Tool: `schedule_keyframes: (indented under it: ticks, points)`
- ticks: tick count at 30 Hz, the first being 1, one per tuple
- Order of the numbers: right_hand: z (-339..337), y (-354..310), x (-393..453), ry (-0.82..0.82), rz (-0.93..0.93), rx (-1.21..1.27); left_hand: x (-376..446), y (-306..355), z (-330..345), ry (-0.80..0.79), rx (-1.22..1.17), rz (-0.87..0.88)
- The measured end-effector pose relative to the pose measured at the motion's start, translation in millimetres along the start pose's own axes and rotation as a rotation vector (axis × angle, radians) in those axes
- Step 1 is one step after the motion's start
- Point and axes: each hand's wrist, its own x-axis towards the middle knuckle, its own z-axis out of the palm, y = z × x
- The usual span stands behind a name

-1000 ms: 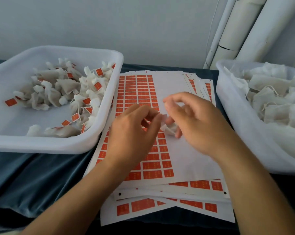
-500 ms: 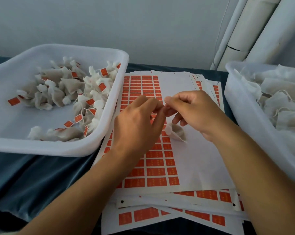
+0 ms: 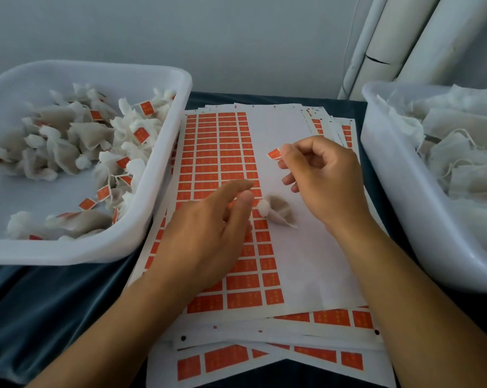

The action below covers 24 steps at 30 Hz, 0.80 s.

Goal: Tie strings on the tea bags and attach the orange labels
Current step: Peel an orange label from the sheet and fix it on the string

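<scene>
From the head view, your right hand (image 3: pixel 325 177) is pinching a single orange label (image 3: pixel 274 153) between thumb and forefinger, holding it up above the blank white part of the top label sheet (image 3: pixel 281 130). The other fingers are curling loosely under it.

Your left hand (image 3: pixel 208 233) is hovering low over the orange rows of that sheet, fingers relaxed and slightly bent, gripping nothing that I can see. Its fingertips are sitting just beside the tea bag (image 3: pixel 277 212), which is lying on the sheet between your two hands with its bunched white top pointing toward your left hand. Can't tell whether a string is running from the bag to the label, it's too fine to make out.

The sheet is lying on top of a messy stack of more label sheets (image 3: pixel 306 345), fanned out on the dark blue desk (image 3: pixel 41 303).

The left bin (image 3: pixel 169 163) is holding a pile of tagged bags (image 3: pixel 77 152), lots of them showing little orange tags. The right bin (image 3: pixel 382 175) is holding plain bags (image 3: pixel 458 152) in a heap. White pipes (image 3: pixel 385 46) are standing against the grey wall in the far right corner.
</scene>
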Motion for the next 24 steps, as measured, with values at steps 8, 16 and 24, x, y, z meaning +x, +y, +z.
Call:
schedule_keyframes:
  ticks: [8,16,24]
  points:
    - [0.4,0.6,-1.9,-0.008,-0.004,0.013,8.7,2.6,14.5,-0.133,-0.073,-0.074]
    - [-0.6,4.0,0.4,-0.022,0.016,0.114,34.1,5.4,10.7,0.121,-0.168,0.054]
    - [-4.9,3.2,3.3,0.004,0.054,0.365,55.9,9.0,17.9,0.217,-0.592,0.051]
